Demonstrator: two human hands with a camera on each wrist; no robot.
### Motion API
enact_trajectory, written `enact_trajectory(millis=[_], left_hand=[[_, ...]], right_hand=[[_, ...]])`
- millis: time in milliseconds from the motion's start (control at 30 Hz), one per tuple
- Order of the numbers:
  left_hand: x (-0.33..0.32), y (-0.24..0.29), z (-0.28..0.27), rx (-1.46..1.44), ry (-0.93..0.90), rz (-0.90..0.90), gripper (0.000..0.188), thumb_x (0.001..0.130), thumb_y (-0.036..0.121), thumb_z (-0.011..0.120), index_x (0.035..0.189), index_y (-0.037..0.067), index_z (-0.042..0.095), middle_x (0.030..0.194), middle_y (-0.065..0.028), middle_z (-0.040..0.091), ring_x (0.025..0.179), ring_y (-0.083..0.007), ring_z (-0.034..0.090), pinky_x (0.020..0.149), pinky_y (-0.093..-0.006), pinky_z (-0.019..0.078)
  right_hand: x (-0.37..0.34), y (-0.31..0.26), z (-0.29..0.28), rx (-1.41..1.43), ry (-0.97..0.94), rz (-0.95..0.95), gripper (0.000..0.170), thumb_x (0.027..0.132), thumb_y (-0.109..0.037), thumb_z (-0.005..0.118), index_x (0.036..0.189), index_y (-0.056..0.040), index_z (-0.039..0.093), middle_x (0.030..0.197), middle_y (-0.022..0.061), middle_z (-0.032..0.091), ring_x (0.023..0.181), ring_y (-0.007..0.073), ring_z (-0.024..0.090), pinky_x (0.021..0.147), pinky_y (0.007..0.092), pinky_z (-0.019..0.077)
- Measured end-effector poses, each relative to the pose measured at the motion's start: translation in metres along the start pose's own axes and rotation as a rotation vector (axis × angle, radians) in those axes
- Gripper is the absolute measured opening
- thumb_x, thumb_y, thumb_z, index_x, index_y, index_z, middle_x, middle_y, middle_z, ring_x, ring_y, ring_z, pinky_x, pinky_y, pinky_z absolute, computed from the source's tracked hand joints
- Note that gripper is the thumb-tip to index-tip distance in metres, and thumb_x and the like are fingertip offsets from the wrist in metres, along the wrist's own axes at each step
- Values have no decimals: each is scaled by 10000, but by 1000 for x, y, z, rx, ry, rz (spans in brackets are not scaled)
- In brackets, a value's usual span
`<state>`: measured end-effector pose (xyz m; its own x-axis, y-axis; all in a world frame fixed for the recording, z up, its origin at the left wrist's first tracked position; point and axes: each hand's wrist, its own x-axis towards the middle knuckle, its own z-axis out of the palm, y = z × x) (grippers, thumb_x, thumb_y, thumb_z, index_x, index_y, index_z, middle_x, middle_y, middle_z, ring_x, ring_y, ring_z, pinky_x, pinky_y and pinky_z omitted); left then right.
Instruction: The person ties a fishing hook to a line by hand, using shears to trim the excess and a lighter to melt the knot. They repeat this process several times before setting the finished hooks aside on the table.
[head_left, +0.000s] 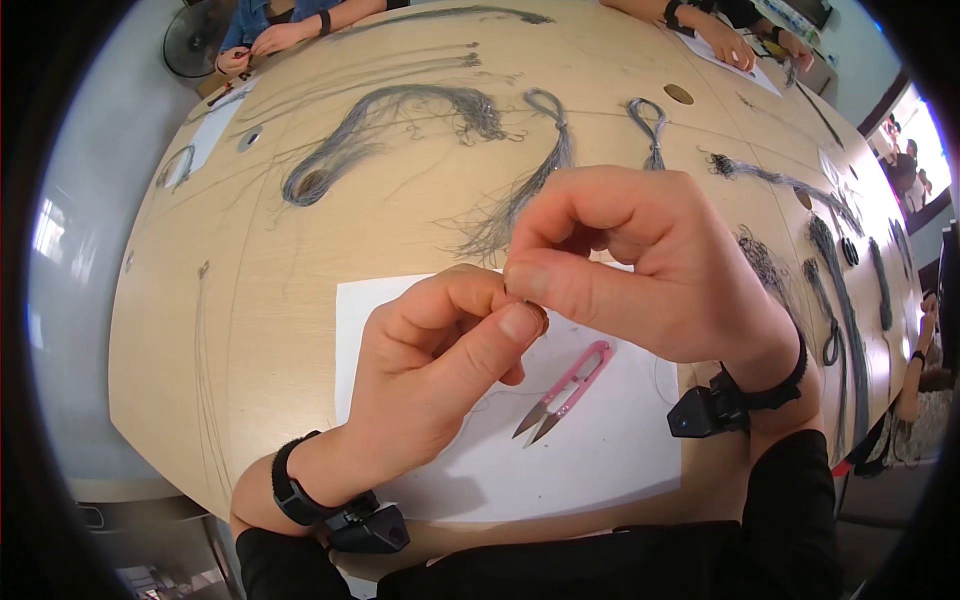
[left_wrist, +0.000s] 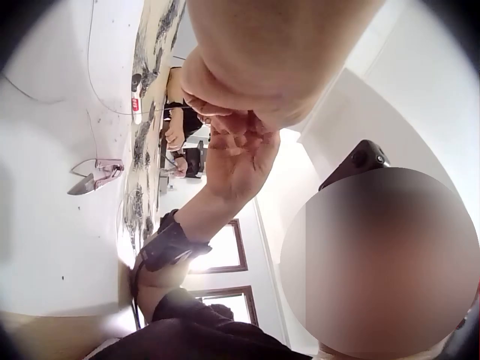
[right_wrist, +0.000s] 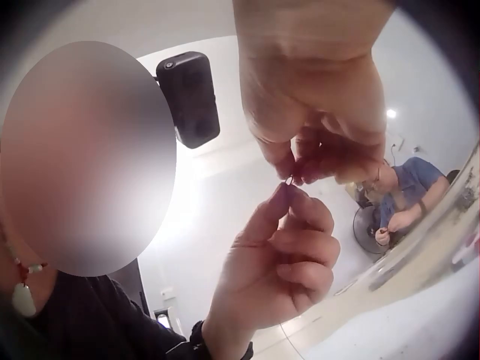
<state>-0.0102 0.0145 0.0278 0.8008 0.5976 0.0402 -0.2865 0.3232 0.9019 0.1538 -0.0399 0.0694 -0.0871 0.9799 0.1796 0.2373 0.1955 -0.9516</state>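
Over the white paper [head_left: 610, 460], my left hand [head_left: 430, 350] pinches a tiny end of thin line [right_wrist: 289, 181] between thumb and index finger. My right hand [head_left: 640, 265] meets it from above, thumb and index finger pinching at the same spot. In the right wrist view a small pale bit of the line shows between both sets of fingertips; the rest is hidden by the fingers. A loose length of line trails down to the paper. Below the hands lie pink thread snips [head_left: 585, 378], blades pointing toward me.
Looped bundles of grey line [head_left: 560, 145] and a long loose hank [head_left: 370, 110] with curled ends lie farther back on the wooden table [head_left: 290, 240]. More bundles [head_left: 850, 300] line the right side. Other people's hands [head_left: 285, 38] work at the far edge.
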Motion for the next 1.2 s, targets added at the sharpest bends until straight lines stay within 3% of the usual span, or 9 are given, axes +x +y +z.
enact_trajectory(millis=[133, 500, 800, 867, 1200], left_hand=[[0, 1, 1, 23, -6, -23, 99, 779, 55, 523, 868, 16, 541, 803, -27, 553, 685, -60, 486, 563, -188, 416], [0, -3, 0, -104, 90, -22, 114, 748, 25, 554, 862, 23, 556, 795, -43, 572, 678, -78, 510, 548, -192, 425], [2, -6, -2, 47, 86, 113, 113, 726, -15, 566, 834, 18, 557, 754, -40, 560, 644, -68, 501, 535, -179, 412], [4, -9, -1, 145, 104, 214, 107, 727, -20, 562, 831, 8, 554, 763, -45, 557, 633, -68, 498, 535, -177, 408], [2, -5, -1, 88, 117, 142, 99, 741, 9, 559, 839, -4, 553, 738, -34, 555, 614, -58, 494, 529, -172, 408]], right_hand=[[1, 1, 0, -112, -40, -10, 69, 753, -40, 523, 755, 29, 525, 689, 26, 526, 639, 55, 472, 569, 174, 387], [2, 4, 1, -18, -16, -20, 71, 757, -38, 518, 759, 32, 529, 679, 15, 516, 626, 45, 451, 540, 169, 367], [2, 7, 3, -32, 12, -1, 64, 752, -36, 516, 741, 26, 529, 667, 6, 509, 609, 37, 435, 517, 166, 346], [2, 7, 3, -31, 21, 9, 63, 752, -35, 516, 735, 25, 529, 661, 3, 507, 604, 36, 432, 514, 166, 343], [3, 9, 6, -18, 70, 12, 67, 754, -41, 523, 725, 18, 534, 658, 10, 525, 603, 37, 450, 518, 167, 361]])
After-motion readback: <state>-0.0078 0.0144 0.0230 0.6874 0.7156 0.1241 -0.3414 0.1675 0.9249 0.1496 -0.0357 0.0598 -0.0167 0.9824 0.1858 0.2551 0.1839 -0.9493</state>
